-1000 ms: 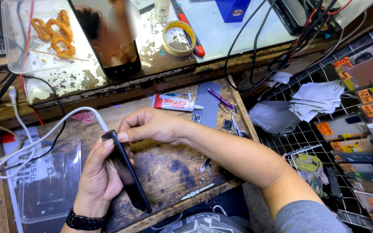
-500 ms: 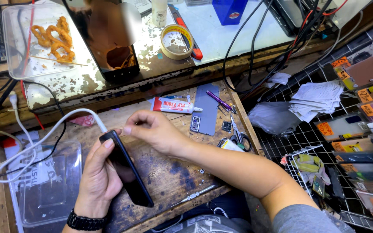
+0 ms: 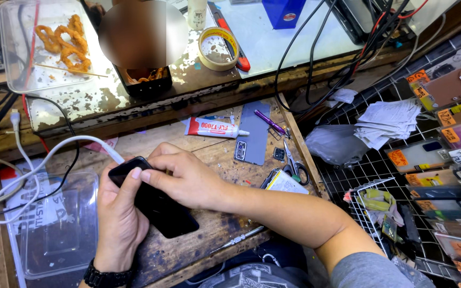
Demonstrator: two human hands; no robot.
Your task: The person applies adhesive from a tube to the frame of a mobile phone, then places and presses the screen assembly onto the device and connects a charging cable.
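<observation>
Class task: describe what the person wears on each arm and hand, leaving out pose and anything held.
The left hand is bare, with a black wristband or watch at the wrist. The right hand and forearm are bare; a grey short sleeve covers the upper arm.

A round blurred patch (image 3: 144, 33) above the black smartphone (image 3: 156, 204) hides whatever sits there. The right hand (image 3: 185, 178) covers the phone's upper middle, and the left hand (image 3: 116, 218) hides its left edge. The clear plastic container (image 3: 57, 229) left of the phone is cut off by the bottom edge.
</observation>
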